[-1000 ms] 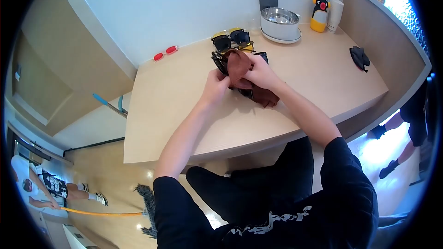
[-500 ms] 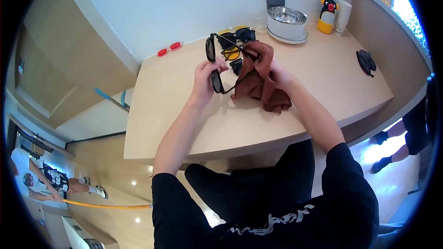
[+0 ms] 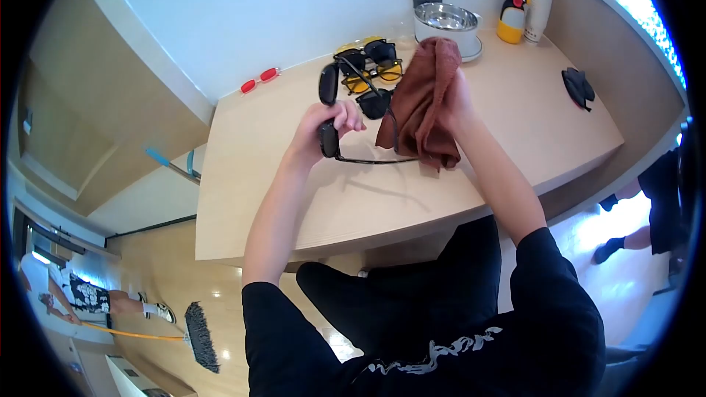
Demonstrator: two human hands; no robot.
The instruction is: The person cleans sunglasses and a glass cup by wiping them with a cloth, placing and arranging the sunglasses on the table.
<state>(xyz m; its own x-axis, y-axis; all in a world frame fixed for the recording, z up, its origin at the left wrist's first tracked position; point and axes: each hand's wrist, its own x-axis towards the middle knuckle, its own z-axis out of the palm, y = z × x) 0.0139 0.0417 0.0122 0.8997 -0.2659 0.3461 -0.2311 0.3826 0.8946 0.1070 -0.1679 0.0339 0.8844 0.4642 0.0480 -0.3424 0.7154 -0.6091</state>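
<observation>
My left hand (image 3: 323,126) is closed around the bridge of a pair of dark sunglasses (image 3: 329,84), lifted above the table. Their two temples stick out to the right, one high and one low. A brown cloth (image 3: 425,95) hangs from my right hand (image 3: 457,106), whose fingers are mostly hidden behind it. The lower temple's end meets the cloth's bottom part; whether it is gripped there I cannot tell. Beyond my hands, several more glasses with dark lenses (image 3: 375,104) and yellow lenses (image 3: 358,84) lie on the table (image 3: 257,198).
Red glasses (image 3: 259,80) lie near the wall. A steel-lined white bowl (image 3: 446,26), a penguin figure (image 3: 512,15) and a white cup (image 3: 537,15) stand at the back. A black folded item (image 3: 578,88) sits at right. A person holds a mop (image 3: 201,337) at lower left.
The cloth has risen and spread away from the upper temple, which now shows more fully. My left hand has shifted slightly left with the sunglasses. The mop head has come into view.
</observation>
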